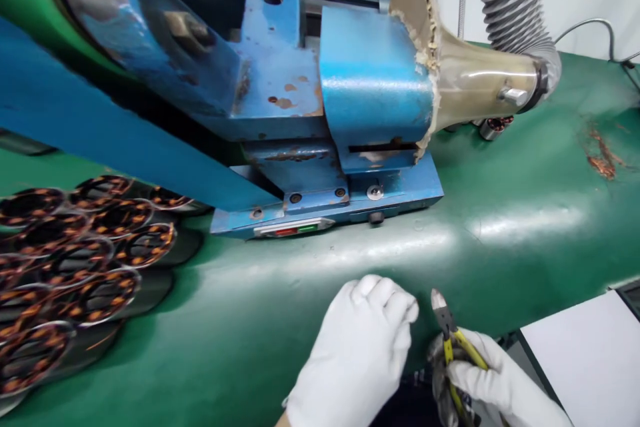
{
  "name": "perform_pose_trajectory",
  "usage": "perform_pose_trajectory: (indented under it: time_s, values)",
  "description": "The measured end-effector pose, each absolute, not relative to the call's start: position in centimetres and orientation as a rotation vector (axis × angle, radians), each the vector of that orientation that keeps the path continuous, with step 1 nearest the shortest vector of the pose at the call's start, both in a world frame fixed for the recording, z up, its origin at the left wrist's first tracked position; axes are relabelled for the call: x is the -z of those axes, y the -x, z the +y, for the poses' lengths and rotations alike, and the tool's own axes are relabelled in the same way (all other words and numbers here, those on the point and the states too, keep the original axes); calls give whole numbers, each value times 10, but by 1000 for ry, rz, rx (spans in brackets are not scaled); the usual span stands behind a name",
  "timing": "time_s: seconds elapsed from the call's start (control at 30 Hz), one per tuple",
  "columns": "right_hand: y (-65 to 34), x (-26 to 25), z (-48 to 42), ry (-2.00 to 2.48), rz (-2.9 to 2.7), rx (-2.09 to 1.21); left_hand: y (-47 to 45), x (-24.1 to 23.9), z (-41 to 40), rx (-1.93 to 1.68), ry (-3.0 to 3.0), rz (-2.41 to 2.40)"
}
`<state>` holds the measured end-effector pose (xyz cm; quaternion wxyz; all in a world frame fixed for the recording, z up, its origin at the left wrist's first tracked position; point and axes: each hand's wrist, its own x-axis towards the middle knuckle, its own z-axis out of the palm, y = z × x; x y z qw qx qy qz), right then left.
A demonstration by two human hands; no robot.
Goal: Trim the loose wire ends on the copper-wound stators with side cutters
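Observation:
My left hand (357, 353) wears a white glove and hovers near the front of the green table, back side up. Its fingers are curled closed, and whatever is under them is hidden. To its right, my gloved right hand (487, 380) grips a pair of diagonal cutting pliers (443, 315) with yellow handles. The jaws of the pliers point up and away from me and look closed. Dark, soiled patches show on the fingers of this glove. Neither hand touches the blue belt grinder (377, 73) standing beyond them.
Several motor stators with copper windings (103, 297) stand grouped on the left of the green table (250, 327). Another small stator (493, 128) lies behind the grinder's clear hood (480, 77). A grey hose (515, 0), copper wire scraps (601, 157) and a white sheet (590, 360) are at right.

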<state>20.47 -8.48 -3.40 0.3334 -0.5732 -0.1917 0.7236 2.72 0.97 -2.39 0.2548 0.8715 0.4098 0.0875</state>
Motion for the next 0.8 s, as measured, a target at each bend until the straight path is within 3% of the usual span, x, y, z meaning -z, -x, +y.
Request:
perform_pose_trajectory:
  time_s: [0.1,0.2,0.33,0.53,0.67,0.8]
  values:
    - [-201,32,-63,1123,-384,-1951,-12,36,15,-514,-2309,1246]
    - [-215,39,-28,986,-381,-1741,11,49,16,-520,-2265,1329]
    - [-288,42,29,1357,-614,-1161,37,60,14,-235,-2306,1309]
    - [-410,10,74,1708,-706,-621,29,63,29,-414,-2361,1261]
    - [-411,5,45,1971,-861,-429,6,46,31,-501,-2218,1312]
    - [-384,23,1,2278,-1300,-313,-14,25,21,-633,-1573,1224]
